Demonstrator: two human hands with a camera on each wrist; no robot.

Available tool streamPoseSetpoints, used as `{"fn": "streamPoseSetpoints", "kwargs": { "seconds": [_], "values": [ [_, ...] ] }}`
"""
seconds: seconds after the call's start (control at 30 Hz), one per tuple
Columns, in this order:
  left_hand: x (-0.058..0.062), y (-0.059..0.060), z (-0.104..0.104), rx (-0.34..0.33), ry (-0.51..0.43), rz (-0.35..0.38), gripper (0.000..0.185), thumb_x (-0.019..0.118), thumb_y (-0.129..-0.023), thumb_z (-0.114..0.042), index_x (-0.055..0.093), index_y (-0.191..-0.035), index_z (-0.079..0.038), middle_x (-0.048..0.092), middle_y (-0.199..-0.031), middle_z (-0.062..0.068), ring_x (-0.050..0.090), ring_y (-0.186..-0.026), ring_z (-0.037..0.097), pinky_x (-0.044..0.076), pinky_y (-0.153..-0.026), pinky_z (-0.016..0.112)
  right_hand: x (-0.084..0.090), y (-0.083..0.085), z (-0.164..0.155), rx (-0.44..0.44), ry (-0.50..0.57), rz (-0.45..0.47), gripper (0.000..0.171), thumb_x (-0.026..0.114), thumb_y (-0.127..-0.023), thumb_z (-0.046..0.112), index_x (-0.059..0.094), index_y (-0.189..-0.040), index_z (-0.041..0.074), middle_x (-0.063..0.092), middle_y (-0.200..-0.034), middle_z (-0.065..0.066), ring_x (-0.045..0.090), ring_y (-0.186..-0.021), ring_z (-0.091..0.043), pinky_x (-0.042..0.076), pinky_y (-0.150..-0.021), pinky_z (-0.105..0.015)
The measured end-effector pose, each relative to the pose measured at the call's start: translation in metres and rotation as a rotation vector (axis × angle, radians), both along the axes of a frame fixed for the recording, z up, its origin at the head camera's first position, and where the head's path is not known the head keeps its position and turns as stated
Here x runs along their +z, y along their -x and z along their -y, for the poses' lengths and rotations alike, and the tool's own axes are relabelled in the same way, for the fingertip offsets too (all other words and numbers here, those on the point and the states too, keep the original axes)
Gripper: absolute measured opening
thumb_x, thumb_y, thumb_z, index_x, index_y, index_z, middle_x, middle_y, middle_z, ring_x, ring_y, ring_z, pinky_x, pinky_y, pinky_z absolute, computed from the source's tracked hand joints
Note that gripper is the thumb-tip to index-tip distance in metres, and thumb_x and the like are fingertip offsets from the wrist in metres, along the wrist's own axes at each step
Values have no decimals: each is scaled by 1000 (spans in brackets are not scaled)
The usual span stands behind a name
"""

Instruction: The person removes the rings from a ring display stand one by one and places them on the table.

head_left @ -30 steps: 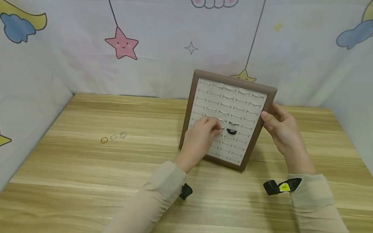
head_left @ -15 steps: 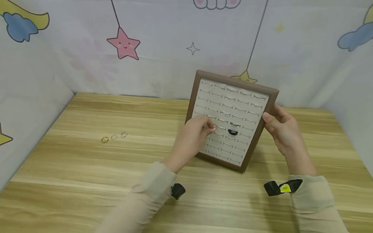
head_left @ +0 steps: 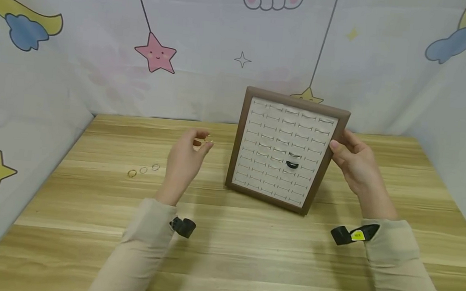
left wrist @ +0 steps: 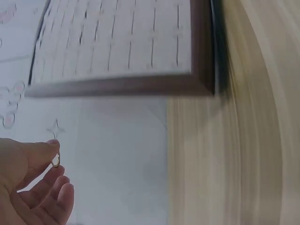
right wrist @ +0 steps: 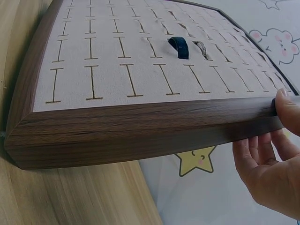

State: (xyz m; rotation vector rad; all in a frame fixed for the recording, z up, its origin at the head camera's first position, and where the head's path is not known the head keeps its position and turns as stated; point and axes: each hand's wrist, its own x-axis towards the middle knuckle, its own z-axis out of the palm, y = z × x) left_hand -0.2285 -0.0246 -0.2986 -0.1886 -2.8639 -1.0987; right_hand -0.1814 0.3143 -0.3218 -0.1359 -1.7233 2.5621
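Between thumb and fingertips, my left hand (head_left: 183, 164) pinches a small gold ring (left wrist: 56, 164), held up in the air to the left of the ring display board. The board (head_left: 299, 102) has a brown wooden frame and a white padded face with rows of slits, and it stands tilted back on the table. My right hand (head_left: 357, 168) grips its right side, thumb on the front of the frame and fingers behind. A wide black ring (right wrist: 182, 48) and a narrow silver ring (right wrist: 201, 49) sit in neighbouring slits of the board.
Three thin rings lie in a line on the wooden table (head_left: 247, 267) at the left: a gold one (head_left: 128, 174) and two silver-looking ones. Behind the table hangs a pale cloth with cartoon prints, including a pink star (head_left: 156, 54). Black wrist cameras sit at both cuffs.
My left hand has come away from the board's face and moved left, carrying the gold ring. The right hand and the board stay as they were.
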Motion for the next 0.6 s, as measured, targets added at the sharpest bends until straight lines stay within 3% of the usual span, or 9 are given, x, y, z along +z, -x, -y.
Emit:
{"fn": "streamPoseSetpoints", "kwargs": {
  "seconds": [0.27,0.6],
  "values": [
    [-13,9,55,137,25,11,38,59,-95,-20,56,-131,-7,59,-131,13,57,-110,30,50,-82,45,-1,0,-1,2,-2,-1,82,66,-88,9,16,-151,-1,52,-112,6,57,-94,-2,50,-83,-12],
    [-26,11,122,296,56,66,42,56,-96,-15,51,-134,1,54,-134,23,53,-114,38,47,-87,49,0,1,-1,0,-19,4,82,63,-90,8,10,-152,-2,48,-114,5,56,-94,-1,50,-84,-11]
  ]
}}
